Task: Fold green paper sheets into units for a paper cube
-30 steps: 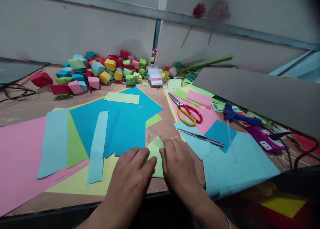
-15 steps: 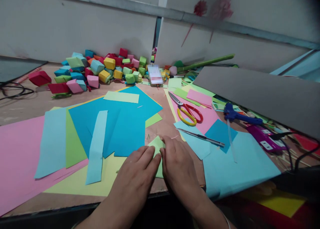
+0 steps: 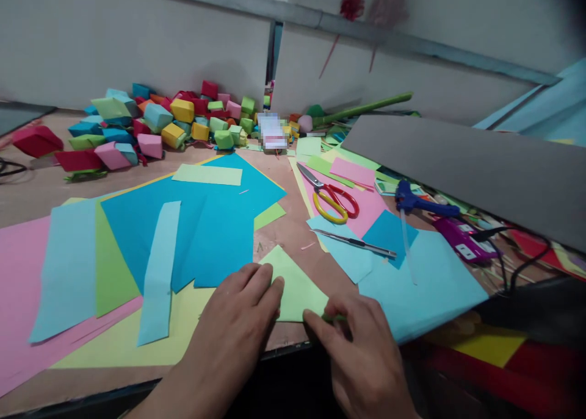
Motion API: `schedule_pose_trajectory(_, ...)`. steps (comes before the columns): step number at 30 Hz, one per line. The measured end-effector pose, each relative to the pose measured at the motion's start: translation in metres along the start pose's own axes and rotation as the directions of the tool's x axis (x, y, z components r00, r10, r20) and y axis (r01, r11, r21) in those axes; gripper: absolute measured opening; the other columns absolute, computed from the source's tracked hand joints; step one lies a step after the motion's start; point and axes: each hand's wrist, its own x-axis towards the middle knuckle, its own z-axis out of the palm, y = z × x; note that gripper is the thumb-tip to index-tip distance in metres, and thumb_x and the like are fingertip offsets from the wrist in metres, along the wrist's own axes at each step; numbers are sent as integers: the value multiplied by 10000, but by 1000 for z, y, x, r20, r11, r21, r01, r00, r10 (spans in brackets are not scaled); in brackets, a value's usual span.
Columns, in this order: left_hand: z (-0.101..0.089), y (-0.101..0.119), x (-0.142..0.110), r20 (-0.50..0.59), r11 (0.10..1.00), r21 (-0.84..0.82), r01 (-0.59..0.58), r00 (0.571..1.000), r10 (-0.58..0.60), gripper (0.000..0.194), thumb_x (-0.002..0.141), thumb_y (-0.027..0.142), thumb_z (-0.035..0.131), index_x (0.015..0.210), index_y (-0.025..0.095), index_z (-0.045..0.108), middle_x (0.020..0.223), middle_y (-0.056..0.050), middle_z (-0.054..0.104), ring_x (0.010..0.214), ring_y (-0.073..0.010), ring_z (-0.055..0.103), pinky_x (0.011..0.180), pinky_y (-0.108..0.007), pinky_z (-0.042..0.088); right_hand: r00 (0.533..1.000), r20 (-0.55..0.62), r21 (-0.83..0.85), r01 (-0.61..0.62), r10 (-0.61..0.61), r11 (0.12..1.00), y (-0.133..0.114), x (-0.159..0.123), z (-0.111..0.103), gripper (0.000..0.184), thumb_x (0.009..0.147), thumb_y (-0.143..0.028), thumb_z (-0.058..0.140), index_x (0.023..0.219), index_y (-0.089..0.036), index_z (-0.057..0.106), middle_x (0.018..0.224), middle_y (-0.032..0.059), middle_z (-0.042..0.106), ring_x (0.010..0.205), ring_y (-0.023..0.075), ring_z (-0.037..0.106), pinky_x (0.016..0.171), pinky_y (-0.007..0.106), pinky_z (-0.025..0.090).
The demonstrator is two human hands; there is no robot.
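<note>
- Head view: the light green paper (image 3: 297, 291), folded to a point at the top, lies on the bench (image 3: 295, 224) between the two hands, near the front edge.
- The left hand (image 3: 242, 315) rests on the paper's left part, fingers close together and pressing down; whether its thumb pinches a layer, I cannot tell.
- The right hand (image 3: 361, 346) has its grip at the lower right corner, thumb and curled fingers pinching the paper there.
- Beyond and left of the left grip lie large blue sheets (image 3: 224, 236), with a pale blue strip (image 3: 160, 272) and a pale green strip (image 3: 208, 174) on top.
- Beyond the right grip, a slim metal tool (image 3: 357, 243) lies across paper pieces; farther off are scissors (image 3: 329, 193) with one red and one yellow handle.
- Right of the right grip is a large light blue sheet (image 3: 430, 285); past it are a blue glue gun (image 3: 425, 205) and a purple device (image 3: 464, 239).
- Well beyond the left grip, small coloured paper boxes (image 3: 183, 111) sit heaped by the wall (image 3: 183, 41).
</note>
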Motion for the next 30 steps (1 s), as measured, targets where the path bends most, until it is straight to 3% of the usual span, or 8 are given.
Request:
schedule_pose_trajectory(5,-1,-1,1,38,999,31,-35,999,34,272,854,56,528,1098,124,629,1115,-152,631,1037,-322,571,861,-490,542,999,-36,13,31,-31,999,1,-21,3,353,874,-1,476,1168,-58,662,808,83,482,801,195,433,680,345,405)
schedule_pose_trajectory(10,2,-2,-1,30,998,22,-54,998,54,419,861,100,560,1274,166,544,1226,-160,553,1128,-346,504,888,-511,517,1000,-4,38,8,-8,999,0,-22,3,349,891,-28,450,1168,-26,662,782,102,519,781,198,438,663,338,395)
schedule_pose_trajectory(15,3,-4,-2,74,999,24,-44,996,42,503,863,111,570,1341,245,491,1265,-139,513,1133,-338,494,883,-508,510,1000,-26,30,-16,17,999,-1,-24,2,346,917,-57,426,1153,-55,678,769,92,531,780,192,451,679,336,384)
schedule_pose_trajectory(20,0,-6,1,85,996,55,-75,994,70,506,848,82,546,1324,245,500,1249,-146,514,1101,-336,505,848,-495,520,992,-97,-12,-78,77,997,-3,-26,4,321,924,-76,441,1105,-95,705,756,73,537,767,182,451,689,333,350)
schedule_pose_trajectory(30,0,-11,2,72,988,99,-122,991,115,456,897,112,457,1329,252,502,1248,-132,522,1097,-321,516,832,-449,531,991,-82,-176,-122,109,977,1,-31,-7,322,955,-105,418,1043,-109,728,708,69,540,752,195,422,730,369,312)
